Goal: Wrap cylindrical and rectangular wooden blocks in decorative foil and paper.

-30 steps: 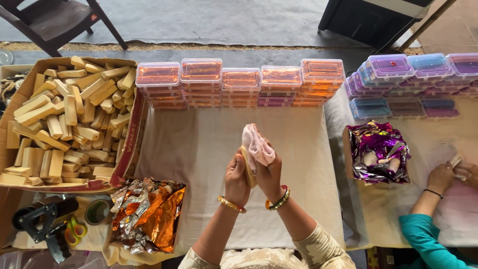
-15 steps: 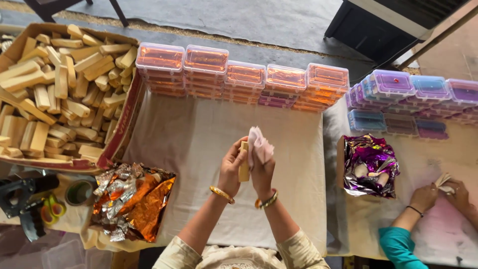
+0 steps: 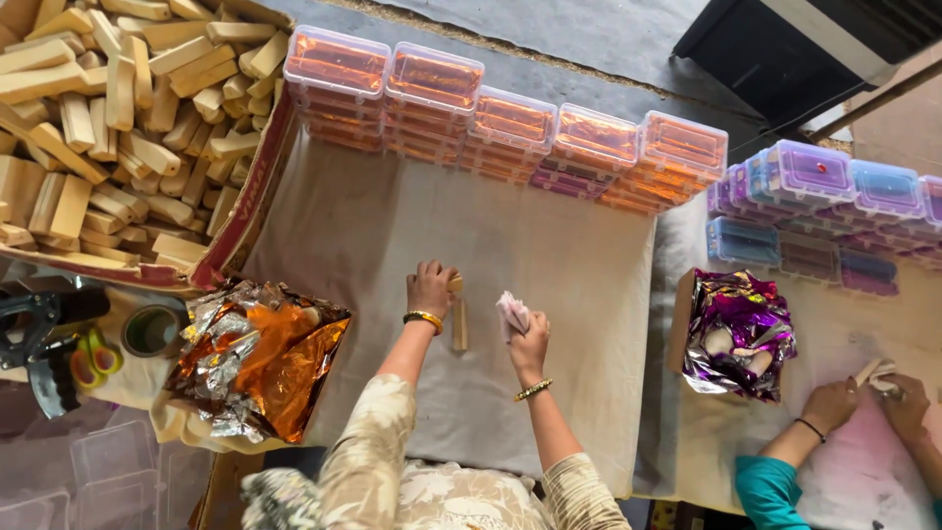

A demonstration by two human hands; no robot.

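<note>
- The left hand (image 3: 432,288) sat over the top end of the wooden block (image 3: 459,324), so you couldn't really see the grip.
- The right hand (image 3: 530,345) had a crumpled pink wrapper (image 3: 512,312) pinched, but the fingers were mostly tucked behind it.
- The box of wooden blocks (image 3: 108,118) ran off the top and left edges.
- The stack of purple-lidded boxes (image 3: 844,196) got chopped by the right edge.
- The other person's hands (image 3: 878,397) were worked around something pale, too small to make out.
- The black tool (image 3: 39,329) at the left edge was half cut off, couldn't tell what it was.
</note>
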